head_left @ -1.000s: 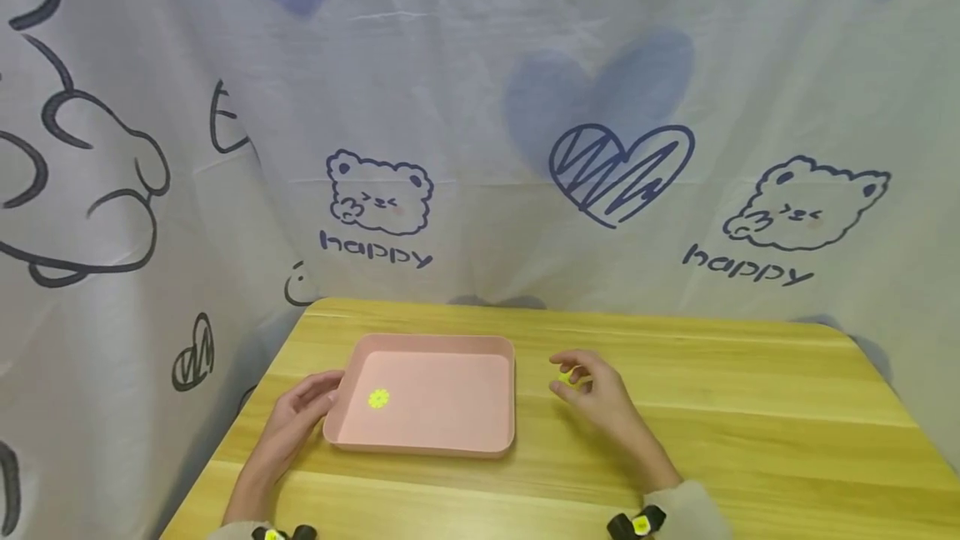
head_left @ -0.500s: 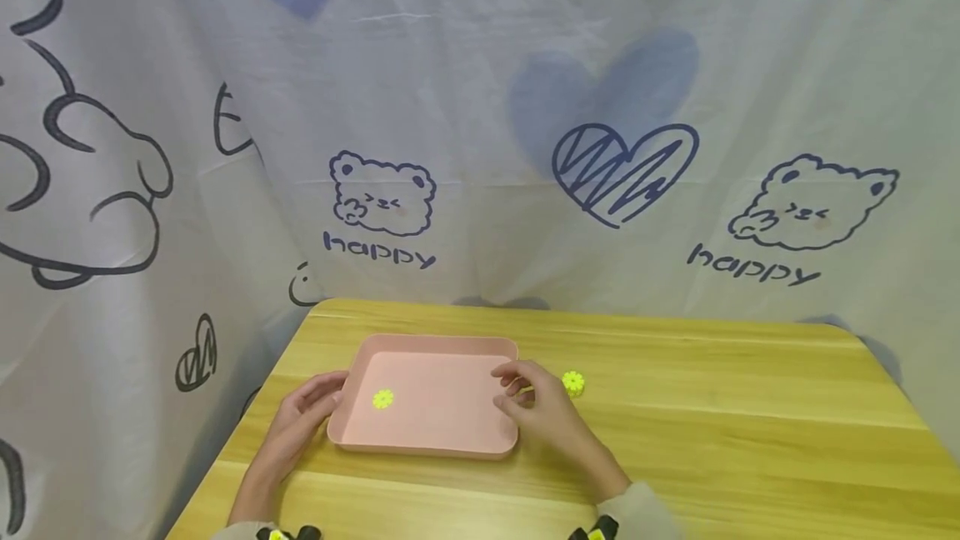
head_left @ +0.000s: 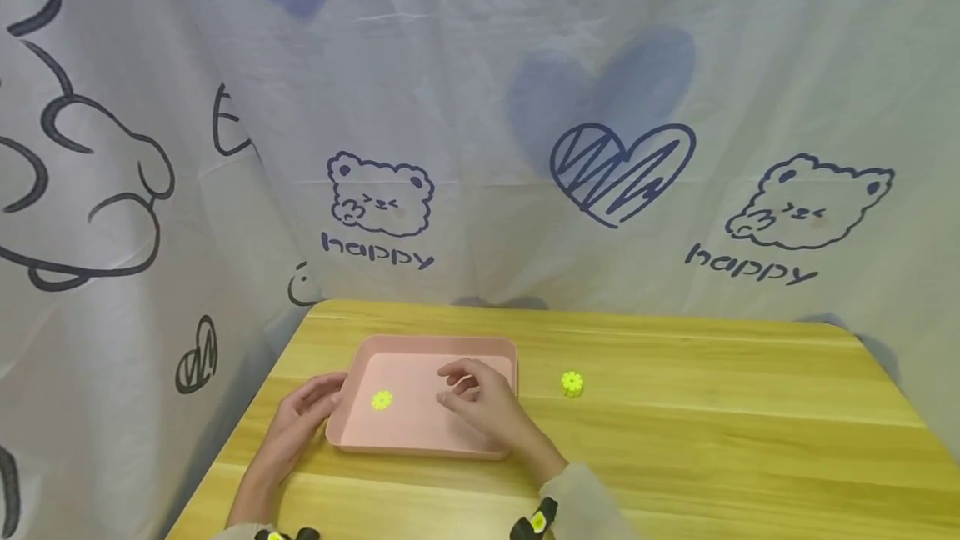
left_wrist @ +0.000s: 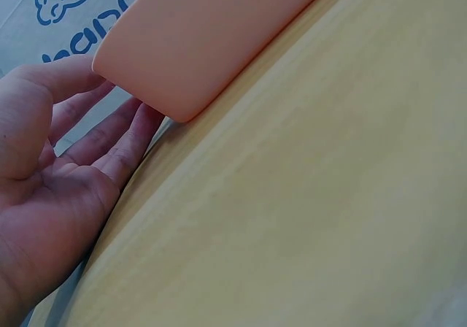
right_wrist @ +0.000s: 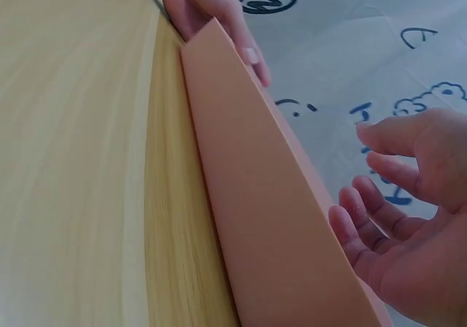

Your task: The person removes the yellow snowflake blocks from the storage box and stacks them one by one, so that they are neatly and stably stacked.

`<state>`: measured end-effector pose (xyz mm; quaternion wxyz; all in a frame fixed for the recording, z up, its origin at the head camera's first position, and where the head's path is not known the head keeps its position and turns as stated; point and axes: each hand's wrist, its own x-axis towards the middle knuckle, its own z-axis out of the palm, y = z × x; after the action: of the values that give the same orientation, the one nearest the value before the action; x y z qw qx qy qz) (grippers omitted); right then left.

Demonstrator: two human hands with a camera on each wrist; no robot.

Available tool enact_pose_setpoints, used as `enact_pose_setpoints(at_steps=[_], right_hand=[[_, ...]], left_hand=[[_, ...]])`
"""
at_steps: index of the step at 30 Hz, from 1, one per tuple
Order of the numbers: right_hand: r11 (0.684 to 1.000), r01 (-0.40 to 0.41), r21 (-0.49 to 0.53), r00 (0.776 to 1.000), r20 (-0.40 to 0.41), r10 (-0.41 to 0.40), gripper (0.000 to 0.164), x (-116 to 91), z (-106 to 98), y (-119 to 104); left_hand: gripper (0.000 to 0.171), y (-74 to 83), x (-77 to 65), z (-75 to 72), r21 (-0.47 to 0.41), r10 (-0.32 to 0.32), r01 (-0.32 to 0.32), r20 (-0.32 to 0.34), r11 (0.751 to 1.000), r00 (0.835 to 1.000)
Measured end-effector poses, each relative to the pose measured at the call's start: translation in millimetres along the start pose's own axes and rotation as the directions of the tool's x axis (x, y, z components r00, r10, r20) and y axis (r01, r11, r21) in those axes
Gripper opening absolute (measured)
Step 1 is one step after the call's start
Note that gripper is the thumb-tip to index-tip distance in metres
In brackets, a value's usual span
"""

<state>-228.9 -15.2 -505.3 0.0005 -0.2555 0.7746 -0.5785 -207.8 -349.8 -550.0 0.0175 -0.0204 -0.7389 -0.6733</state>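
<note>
My left hand (head_left: 296, 419) touches the left end of the shallow pink tray (head_left: 416, 451). In the left wrist view its thumb and fingers rest against the tray's outer wall (left_wrist: 190, 49), with some fingertips hidden. Inside the tray, toward the left, lies a yellow flower-shaped piece (head_left: 382, 400). My right hand (head_left: 483, 402) hovers over the tray's right half, fingers bent and thumb apart from the index finger, and I see nothing between them. A second yellow flower-shaped piece (head_left: 572, 383), thicker or perhaps stacked, sits on the table right of the tray.
The wood-grain table (head_left: 735, 415) extends to the right of the tray. A pale curtain (head_left: 480, 107) printed with bears and hearts hangs behind and along the left. Each wrist wears a black band (head_left: 534, 519) with a yellow patch.
My right hand has moved left from beside the yellow piece on the table, across the tray's right rim, to above the tray. That piece stays put. The left hand and tray are nearly still.
</note>
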Motion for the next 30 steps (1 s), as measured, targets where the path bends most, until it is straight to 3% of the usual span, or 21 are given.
enact_pose_setpoints(at_steps=[8,18,23,30], right_hand=[[0.997,-0.068,-0.024,0.997,0.042,0.069,0.029,20.9,32.4,-1.4],[0.992,-0.090,-0.083,0.992,0.085,0.098,0.027,45.9,66.2,-0.2],[0.981,-0.079,-0.175,0.992,0.079,0.094,0.026,53.9,81.5,3.9],[0.939,-0.078,-0.335,0.990,0.083,0.112,0.029,54.3,91.0,7.3]], left_hand=[[0.049,-0.2,-2.5,0.2,0.001,-0.001,0.001,-0.020,1.000,1.000],[0.051,5.0,-2.3,0.1,0.061,-0.011,0.013,-0.021,0.998,1.000],[0.050,6.6,-1.7,-1.1,0.066,0.000,0.001,-0.010,0.998,1.000],[0.050,3.4,-1.7,1.2,0.030,-0.005,0.005,-0.004,1.000,1.000]])
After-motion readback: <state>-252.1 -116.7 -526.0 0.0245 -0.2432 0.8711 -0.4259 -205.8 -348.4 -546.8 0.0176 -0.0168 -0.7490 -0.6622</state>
